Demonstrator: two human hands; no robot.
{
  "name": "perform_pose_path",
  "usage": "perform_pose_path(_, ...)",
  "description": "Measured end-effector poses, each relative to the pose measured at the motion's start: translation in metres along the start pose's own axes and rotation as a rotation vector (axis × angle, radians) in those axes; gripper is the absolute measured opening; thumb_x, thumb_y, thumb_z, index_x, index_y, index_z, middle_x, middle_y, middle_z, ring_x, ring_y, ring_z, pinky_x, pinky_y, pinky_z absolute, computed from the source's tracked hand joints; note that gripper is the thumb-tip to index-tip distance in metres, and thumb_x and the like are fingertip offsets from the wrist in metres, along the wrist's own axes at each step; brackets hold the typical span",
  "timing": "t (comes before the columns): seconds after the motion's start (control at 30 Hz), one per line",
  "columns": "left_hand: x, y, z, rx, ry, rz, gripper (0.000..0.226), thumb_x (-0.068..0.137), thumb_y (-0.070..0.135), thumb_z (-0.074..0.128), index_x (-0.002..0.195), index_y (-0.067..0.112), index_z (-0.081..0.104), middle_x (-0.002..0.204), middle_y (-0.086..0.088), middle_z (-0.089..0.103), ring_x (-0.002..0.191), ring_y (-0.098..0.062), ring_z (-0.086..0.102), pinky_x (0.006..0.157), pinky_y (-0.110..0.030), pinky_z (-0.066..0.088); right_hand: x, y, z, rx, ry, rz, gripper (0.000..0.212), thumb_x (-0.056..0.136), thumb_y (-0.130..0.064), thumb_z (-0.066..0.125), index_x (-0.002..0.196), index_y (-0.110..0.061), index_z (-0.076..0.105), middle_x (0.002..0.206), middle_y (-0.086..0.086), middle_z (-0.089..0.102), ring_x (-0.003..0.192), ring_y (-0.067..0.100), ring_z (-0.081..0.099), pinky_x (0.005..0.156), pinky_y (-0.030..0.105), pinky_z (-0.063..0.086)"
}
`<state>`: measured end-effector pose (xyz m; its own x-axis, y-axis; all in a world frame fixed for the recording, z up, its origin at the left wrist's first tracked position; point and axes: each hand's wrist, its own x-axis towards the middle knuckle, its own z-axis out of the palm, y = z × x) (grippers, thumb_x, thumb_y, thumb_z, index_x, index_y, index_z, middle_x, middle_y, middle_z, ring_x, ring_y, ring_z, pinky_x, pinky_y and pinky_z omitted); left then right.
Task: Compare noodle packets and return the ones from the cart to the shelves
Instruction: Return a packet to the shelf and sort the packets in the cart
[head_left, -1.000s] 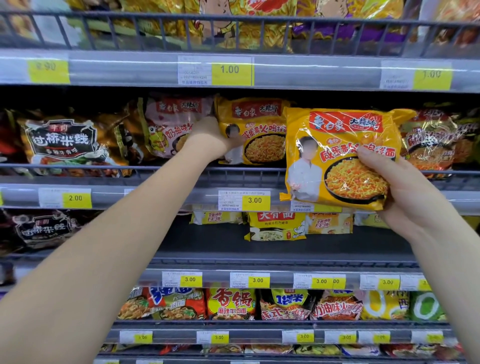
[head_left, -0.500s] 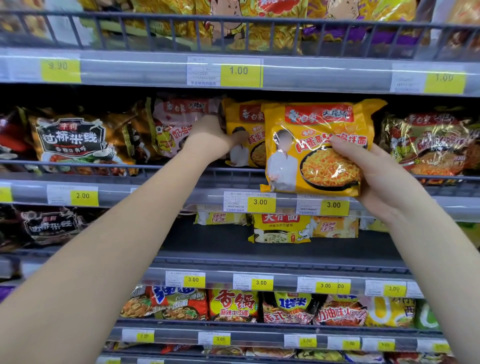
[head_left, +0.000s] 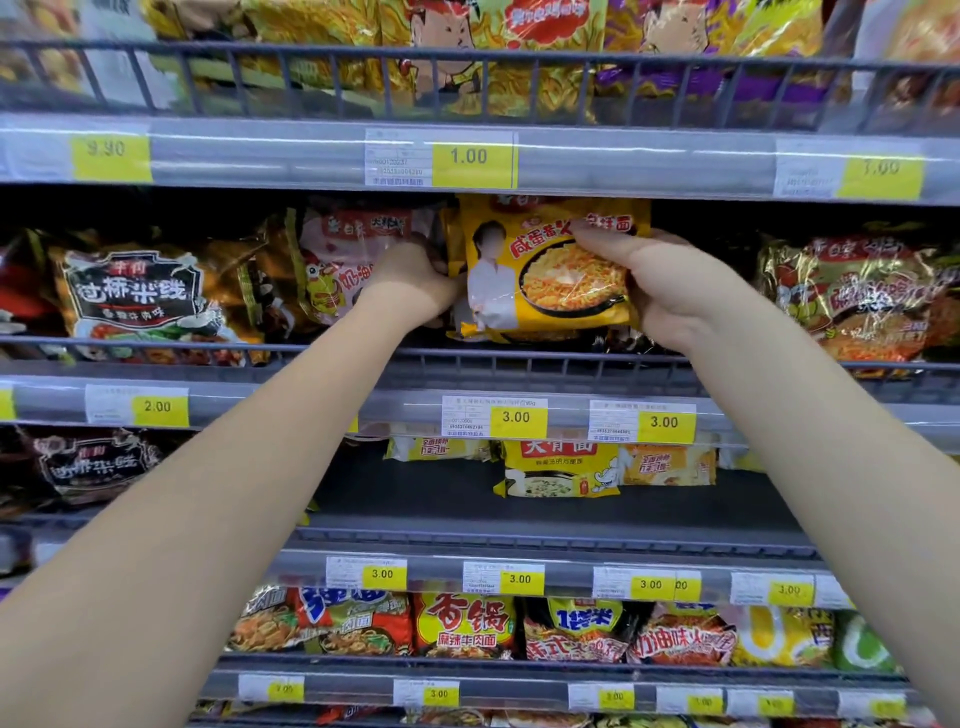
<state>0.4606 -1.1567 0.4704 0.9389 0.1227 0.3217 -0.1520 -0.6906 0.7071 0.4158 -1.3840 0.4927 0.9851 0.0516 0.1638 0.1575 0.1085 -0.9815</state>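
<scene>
Yellow noodle packet (head_left: 550, 270) is upright in the opening of the second shelf from the top. Its bottom edge is just above the wire front rail (head_left: 519, 359) and its top tucks under the shelf above.

Right hand (head_left: 670, 291) grips its right side: thumb across the front face near the top, fingers wrapped behind.

Left hand (head_left: 410, 278) is at the packet's left edge, back of hand toward camera. Its fingers run in between this packet and the pink packet (head_left: 353, 260) on the left and are hidden, so can't tell if they pinch anything.

A sliver of another yellow pack shows just behind the held one's left edge.

- Far left, same shelf: black-and-orange packet (head_left: 135, 301).
- Right: red-gold packet (head_left: 857, 301), a dark gap between it and the held one.
- Directly below on the rail strip: 3.00 price tag (head_left: 517, 417).
- Next shelf down: pale yellow pack (head_left: 561, 467), set well back.
</scene>
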Motion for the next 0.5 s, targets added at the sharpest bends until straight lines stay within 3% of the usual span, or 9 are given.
perform_pose_path(0.07,0.0,-0.002,0.0,-0.026,0.012,-0.005,0.019,0.092,0.015,0.063,0.075,0.016,0.054,0.09,-0.012,0.065,0.094,-0.039,0.073,0.08,-0.052,0.064,0.013,0.008,-0.003,-0.03,0.018,0.001,0.116,0.034,-0.051,0.102,0.136,-0.015,0.06,0.116,0.004,0.077,0.104,0.024,0.076,0.096,0.046,0.059)
perform_pose_path(0.13,0.001,-0.003,-0.001,-0.041,0.025,0.002,0.011,0.093,0.012,0.058,0.083,0.016,0.058,0.103,-0.015,0.069,0.095,-0.039,0.073,0.081,-0.051,0.064,0.025,0.017,-0.008,-0.067,0.036,0.007,0.129,0.026,-0.06,0.101,0.14,-0.019,0.057,0.124,0.002,0.074,0.114,0.025,0.071,0.104,0.051,0.053)
perform_pose_path(0.17,-0.001,-0.003,-0.002,-0.046,0.032,0.002,0.008,0.094,0.011,0.057,0.088,0.015,0.061,0.107,-0.015,0.069,0.096,-0.038,0.073,0.082,-0.051,0.064,0.024,0.019,-0.008,-0.076,0.034,0.008,0.123,0.031,-0.059,0.102,0.139,-0.02,0.058,0.124,0.001,0.074,0.116,0.025,0.069,0.107,0.051,0.051)
perform_pose_path(0.3,-0.004,-0.008,-0.003,-0.151,0.019,0.011,0.021,0.096,0.006,0.055,0.084,0.023,0.057,0.097,-0.005,0.064,0.097,-0.034,0.07,0.08,-0.05,0.065,0.008,0.017,0.005,-0.094,0.009,0.016,0.057,0.07,-0.037,0.091,0.12,-0.021,0.071,0.109,-0.001,0.079,0.105,0.02,0.075,0.098,0.043,0.058)
perform_pose_path(0.37,0.0,-0.012,-0.003,-0.109,0.026,0.06,0.021,0.095,0.003,0.051,0.087,0.022,0.058,0.088,0.0,0.062,0.093,-0.03,0.066,0.078,-0.046,0.064,0.008,0.02,0.007,-0.105,0.013,0.016,0.052,0.074,-0.037,0.089,0.12,-0.021,0.071,0.11,-0.001,0.079,0.105,0.019,0.074,0.098,0.042,0.058)
perform_pose_path(0.43,0.001,-0.017,-0.004,-0.051,0.045,0.097,0.025,0.092,-0.003,0.041,0.096,0.013,0.061,0.081,0.003,0.058,0.086,-0.025,0.061,0.069,-0.03,0.057,0.008,0.021,0.011,-0.108,0.005,0.009,0.056,0.071,-0.04,0.089,0.12,-0.021,0.07,0.112,-0.002,0.078,0.108,0.019,0.073,0.101,0.042,0.056)
perform_pose_path(0.5,0.0,-0.019,-0.005,-0.034,0.052,0.122,0.035,0.091,-0.008,0.033,0.102,0.003,0.065,0.079,0.003,0.056,0.075,-0.018,0.056,0.058,-0.017,0.044,0.012,0.023,0.011,-0.123,0.012,0.007,0.078,0.055,-0.052,0.094,0.123,-0.022,0.07,0.116,-0.001,0.077,0.113,0.02,0.071,0.105,0.042,0.054)
